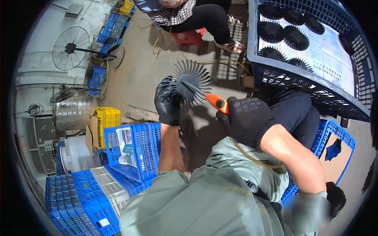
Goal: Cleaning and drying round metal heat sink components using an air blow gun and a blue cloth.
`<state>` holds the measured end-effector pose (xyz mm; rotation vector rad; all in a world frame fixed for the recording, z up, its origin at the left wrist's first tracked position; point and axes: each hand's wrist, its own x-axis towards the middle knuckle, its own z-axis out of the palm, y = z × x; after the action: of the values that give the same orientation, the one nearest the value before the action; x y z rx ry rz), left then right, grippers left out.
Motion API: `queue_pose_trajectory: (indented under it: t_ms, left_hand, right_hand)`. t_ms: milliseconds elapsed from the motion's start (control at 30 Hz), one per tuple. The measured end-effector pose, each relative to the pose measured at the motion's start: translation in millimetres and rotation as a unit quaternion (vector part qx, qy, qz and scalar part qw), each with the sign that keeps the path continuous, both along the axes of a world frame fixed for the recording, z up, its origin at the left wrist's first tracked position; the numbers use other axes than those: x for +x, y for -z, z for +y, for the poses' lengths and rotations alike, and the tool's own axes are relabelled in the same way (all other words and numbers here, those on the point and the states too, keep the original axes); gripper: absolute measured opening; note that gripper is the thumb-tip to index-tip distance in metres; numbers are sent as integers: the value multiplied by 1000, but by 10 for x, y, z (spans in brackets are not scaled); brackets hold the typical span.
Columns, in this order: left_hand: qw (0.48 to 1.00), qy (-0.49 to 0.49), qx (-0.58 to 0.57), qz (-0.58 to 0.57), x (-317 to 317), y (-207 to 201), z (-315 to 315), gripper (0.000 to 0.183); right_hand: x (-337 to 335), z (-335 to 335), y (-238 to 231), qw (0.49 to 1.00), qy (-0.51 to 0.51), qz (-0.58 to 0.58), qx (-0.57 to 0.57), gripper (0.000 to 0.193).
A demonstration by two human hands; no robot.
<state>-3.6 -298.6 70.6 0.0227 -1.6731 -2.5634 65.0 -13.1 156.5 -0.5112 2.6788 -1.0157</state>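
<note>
With the radial-finned black heat sink point(193, 80) as the centre of the clock, the left hand point(167, 101), in a black glove, sits at eight o'clock, its grip pinching the fins at the near edge so that the piece is held up in the air above the floor point(136, 80). The right hand point(250, 120), in a black knit glove, is at four o'clock, its grip wrapped around an orange air blow gun point(213, 99) whose thin dark nozzle points at the hub; I cannot tell whether the tip touches it. A tan hose point(252, 154) loops below the right hand. Between two and three o'clock, a large dark-blue plastic crate point(283, 67) carries more black finned pieces point(296, 37) on a printed sheet point(332, 59). Another person point(204, 21) sits on a red stool point(188, 38) at twelve o'clock. A pedestal fan point(70, 48) stands between nine and ten, a yellow crate point(110, 126) lies toward eight, blue crates point(147, 151) are stacked at seven, and another blue crate point(345, 135) rests at four, beyond the right forearm.
</note>
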Motion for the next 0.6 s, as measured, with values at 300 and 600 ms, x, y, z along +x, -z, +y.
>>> queue_pose_trajectory:
  t_ms: [300, 600]
  left_hand:
    - [974, 12, -213, 76, 4, -270, 332, 31]
    - [472, 157, -553, 668, 189, -1324, 1414, 39]
  right_hand:
    - [277, 542, 83, 973, 15, 65, -221, 28]
    - [767, 1399, 576, 735, 423, -12, -531, 30]
